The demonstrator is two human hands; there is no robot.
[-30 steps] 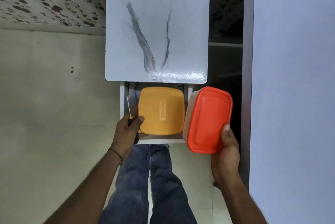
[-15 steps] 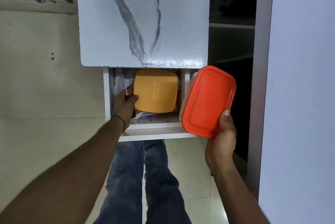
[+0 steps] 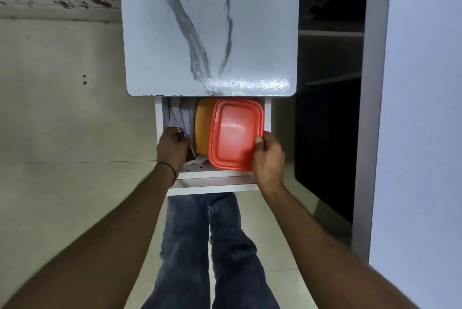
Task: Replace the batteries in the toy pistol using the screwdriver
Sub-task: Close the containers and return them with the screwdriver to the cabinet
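at the bottom centre of the frame, legs in blue jeans (image 3: 212,246) are seen above a pale tiled floor. just above them, toward the middle, an open white drawer (image 3: 212,189) is reached into by both hands. the screwdriver (image 3: 179,135) is clenched in the left hand (image 3: 172,149) at the drawer's left side, with its thin shaft pointed toward the top of the frame. the red box (image 3: 236,133) is grasped at its right edge by the right hand (image 3: 268,161), thumb on the lid, and is held over the yellow box (image 3: 201,128), most of which is covered; whether one rests on the other cannot be told. farther up, the upper middle is filled by a marbled table top (image 3: 210,26). the toy pistol and the batteries are nowhere in view, so their place cannot be given. by this showing, only the tool has been fetched; the pistol remains to be found, unscrewed, refitted and closed.
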